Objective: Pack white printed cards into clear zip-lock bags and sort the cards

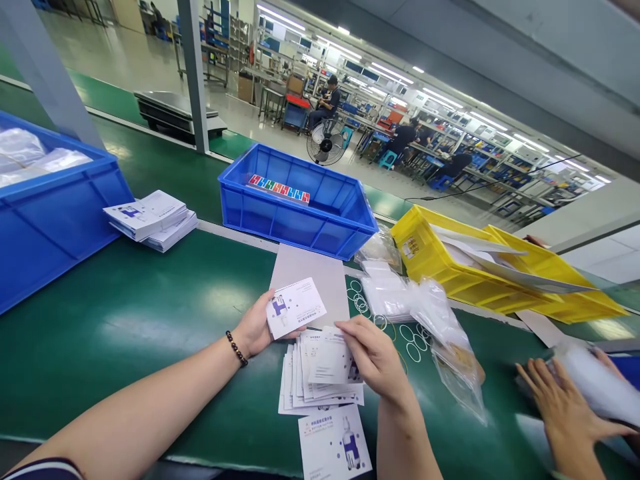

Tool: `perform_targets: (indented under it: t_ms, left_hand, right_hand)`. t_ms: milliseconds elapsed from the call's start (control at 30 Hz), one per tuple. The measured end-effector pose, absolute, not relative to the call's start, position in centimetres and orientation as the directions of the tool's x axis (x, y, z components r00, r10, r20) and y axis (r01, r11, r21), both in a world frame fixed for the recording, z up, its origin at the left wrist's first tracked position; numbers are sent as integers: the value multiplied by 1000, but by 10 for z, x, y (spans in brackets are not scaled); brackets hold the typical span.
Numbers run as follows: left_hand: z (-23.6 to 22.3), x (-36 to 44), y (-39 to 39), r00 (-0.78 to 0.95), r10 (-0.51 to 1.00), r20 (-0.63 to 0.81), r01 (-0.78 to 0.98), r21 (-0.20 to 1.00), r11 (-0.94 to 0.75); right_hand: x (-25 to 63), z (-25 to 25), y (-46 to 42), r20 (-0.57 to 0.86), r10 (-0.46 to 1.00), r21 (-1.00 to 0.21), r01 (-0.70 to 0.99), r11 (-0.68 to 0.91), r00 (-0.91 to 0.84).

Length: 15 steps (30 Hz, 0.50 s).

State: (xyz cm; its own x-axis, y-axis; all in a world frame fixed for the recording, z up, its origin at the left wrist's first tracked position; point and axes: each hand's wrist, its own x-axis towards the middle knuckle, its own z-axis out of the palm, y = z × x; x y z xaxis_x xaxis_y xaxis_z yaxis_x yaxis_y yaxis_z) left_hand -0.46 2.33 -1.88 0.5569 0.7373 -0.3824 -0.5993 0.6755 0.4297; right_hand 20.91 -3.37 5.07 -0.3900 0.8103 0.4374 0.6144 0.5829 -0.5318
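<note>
My left hand (pixel 255 325) is closed around a small white booklet (pixel 297 307) with a purple-and-white bottle printed on its cover; whether more lie beneath it I cannot tell. To its right, my right hand (pixel 373 353) pinches the upper edge of another booklet (pixel 330 357), at the top of a loose, fanned pile. Below the pile, nearer me, a single booklet (pixel 335 443) lies with its bottle picture showing. A grey-white sheet (pixel 310 267) lies beyond my hands, partly under the blue bin. A dark bead bracelet circles my left wrist.
A blue bin (pixel 300 230) stands ahead, a larger blue bin (pixel 55 220) at left beside stacked booklets (pixel 155 217). White rings (pixel 360 303), plastic bags (pixel 440 320) and yellow bins (pixel 445 260) are at right. A co-worker's hand (pixel 565 407) handles a blurred plastic bag at far right.
</note>
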Motion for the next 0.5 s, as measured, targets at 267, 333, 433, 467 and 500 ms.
perform_targets:
  t_ms: [267, 333, 433, 467, 500]
  left_hand:
    - [-14, 3, 19, 449, 765, -462, -663, 401, 632]
    - [-15, 3, 19, 447, 770, -456, -673, 395, 625]
    - [-18, 0, 19, 491, 769, -410, -653, 411, 636]
    - [-19, -1, 19, 499, 765, -407, -648, 411, 641]
    - [-19, -3, 19, 504, 762, -407, -647, 408, 645]
  right_hand:
    - [179, 10, -14, 47, 996, -828, 555, 80, -73]
    - [176, 11, -14, 16, 1000, -892, 452, 4, 22]
    - [183, 20, -15, 95, 981, -953, 299, 40, 171]
    - [187, 23, -16, 131, 966, -963, 261, 71, 221]
    - [191, 25, -16, 156, 950, -969, 228, 95, 269]
